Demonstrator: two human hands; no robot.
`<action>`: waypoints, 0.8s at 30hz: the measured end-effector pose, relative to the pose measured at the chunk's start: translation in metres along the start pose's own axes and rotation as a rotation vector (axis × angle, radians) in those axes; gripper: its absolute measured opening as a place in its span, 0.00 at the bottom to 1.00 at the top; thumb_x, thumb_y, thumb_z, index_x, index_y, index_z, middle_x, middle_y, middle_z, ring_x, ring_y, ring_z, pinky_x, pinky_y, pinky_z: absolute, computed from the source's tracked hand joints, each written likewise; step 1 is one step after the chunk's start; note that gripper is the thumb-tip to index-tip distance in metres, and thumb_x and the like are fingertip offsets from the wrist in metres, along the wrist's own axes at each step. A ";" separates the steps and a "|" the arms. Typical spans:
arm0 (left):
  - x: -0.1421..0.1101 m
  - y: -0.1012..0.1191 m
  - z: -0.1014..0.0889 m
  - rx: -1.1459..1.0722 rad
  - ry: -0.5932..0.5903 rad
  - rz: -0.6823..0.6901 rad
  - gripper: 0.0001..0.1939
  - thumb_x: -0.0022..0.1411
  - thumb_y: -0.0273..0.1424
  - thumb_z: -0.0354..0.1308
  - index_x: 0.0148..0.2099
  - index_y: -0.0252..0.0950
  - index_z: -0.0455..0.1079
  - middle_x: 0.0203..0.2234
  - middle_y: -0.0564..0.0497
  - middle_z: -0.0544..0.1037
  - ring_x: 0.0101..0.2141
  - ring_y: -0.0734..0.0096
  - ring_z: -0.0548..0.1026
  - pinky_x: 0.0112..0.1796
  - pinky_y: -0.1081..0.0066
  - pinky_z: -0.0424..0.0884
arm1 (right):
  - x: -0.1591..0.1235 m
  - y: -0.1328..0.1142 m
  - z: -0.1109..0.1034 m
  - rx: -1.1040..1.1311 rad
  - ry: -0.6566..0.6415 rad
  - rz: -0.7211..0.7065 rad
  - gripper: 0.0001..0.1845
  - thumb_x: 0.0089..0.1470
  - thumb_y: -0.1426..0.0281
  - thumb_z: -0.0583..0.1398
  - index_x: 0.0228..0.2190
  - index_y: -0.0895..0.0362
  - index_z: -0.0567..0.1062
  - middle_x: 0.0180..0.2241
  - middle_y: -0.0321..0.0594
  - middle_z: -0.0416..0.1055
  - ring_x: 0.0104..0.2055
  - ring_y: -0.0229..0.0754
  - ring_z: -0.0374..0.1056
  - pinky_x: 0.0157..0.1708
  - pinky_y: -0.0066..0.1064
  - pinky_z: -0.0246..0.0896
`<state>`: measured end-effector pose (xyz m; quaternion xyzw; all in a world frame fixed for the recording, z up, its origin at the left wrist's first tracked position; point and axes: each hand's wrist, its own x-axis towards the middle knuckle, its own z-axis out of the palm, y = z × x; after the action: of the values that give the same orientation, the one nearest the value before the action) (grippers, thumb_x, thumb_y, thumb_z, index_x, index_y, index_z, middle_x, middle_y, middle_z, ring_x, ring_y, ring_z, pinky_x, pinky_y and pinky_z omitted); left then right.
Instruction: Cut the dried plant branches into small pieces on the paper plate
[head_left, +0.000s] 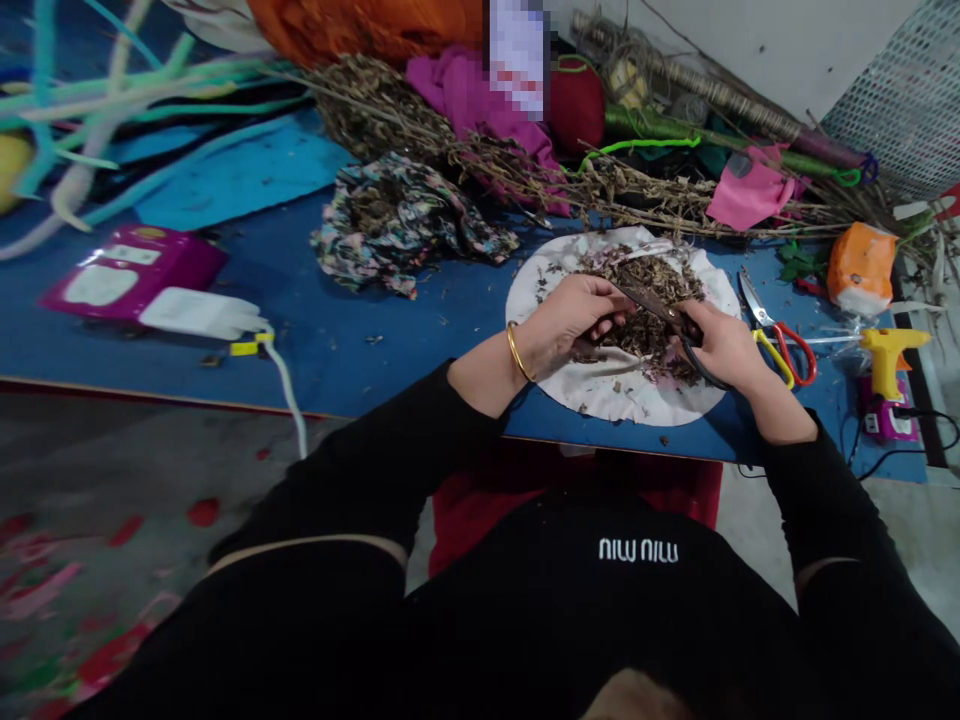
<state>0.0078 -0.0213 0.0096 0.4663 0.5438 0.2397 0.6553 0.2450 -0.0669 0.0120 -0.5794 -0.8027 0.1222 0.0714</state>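
A round white cloth (pixel 536 300) lies near the table's front edge, with a heap of dried, crumbled leaves (pixel 645 335) on it. My right hand (pixel 724 345) grips dark scissors (pixel 675 316) by the handles, over the heap. Their blades point left and reach my left hand (pixel 574 315). That hand wears a gold bangle at the wrist, and its fingers are closed together above the leaves. Whatever they pinch is hidden behind the fingers and the blades. Right of the cloth lies a second pair of scissors (pixel 772 325) with red and yellow handles.
Dried stalks (pixel 517 180) run along the back beside crumpled floral cloth (pixel 409 220). At left are a purple packet (pixel 139 275) and a white power strip (pixel 202 312) with its cable. A yellow glue gun (pixel 889 355) and an orange packet (pixel 862 265) stand at right.
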 end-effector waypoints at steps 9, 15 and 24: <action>-0.002 0.002 0.002 0.038 0.004 0.083 0.11 0.63 0.27 0.66 0.27 0.36 0.72 0.18 0.54 0.73 0.17 0.80 0.65 0.18 0.77 0.57 | 0.000 0.000 0.003 -0.022 -0.007 -0.002 0.26 0.58 0.59 0.56 0.55 0.54 0.73 0.47 0.49 0.78 0.43 0.52 0.72 0.35 0.36 0.57; -0.004 0.004 0.001 -0.022 -0.015 0.078 0.11 0.65 0.26 0.65 0.28 0.33 0.73 0.21 0.52 0.77 0.19 0.80 0.71 0.22 0.78 0.68 | 0.000 0.001 0.006 -0.029 -0.035 -0.005 0.22 0.57 0.63 0.54 0.52 0.56 0.73 0.43 0.49 0.78 0.39 0.50 0.71 0.34 0.35 0.55; 0.001 -0.004 0.001 -0.040 -0.015 0.127 0.06 0.62 0.26 0.67 0.31 0.33 0.77 0.24 0.51 0.79 0.22 0.79 0.74 0.29 0.75 0.74 | 0.000 -0.001 0.008 -0.099 -0.009 0.008 0.23 0.57 0.63 0.54 0.53 0.54 0.71 0.45 0.50 0.77 0.40 0.50 0.70 0.34 0.35 0.53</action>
<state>0.0081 -0.0227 0.0058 0.4885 0.5032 0.2881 0.6520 0.2424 -0.0680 0.0044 -0.5849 -0.8057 0.0853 0.0388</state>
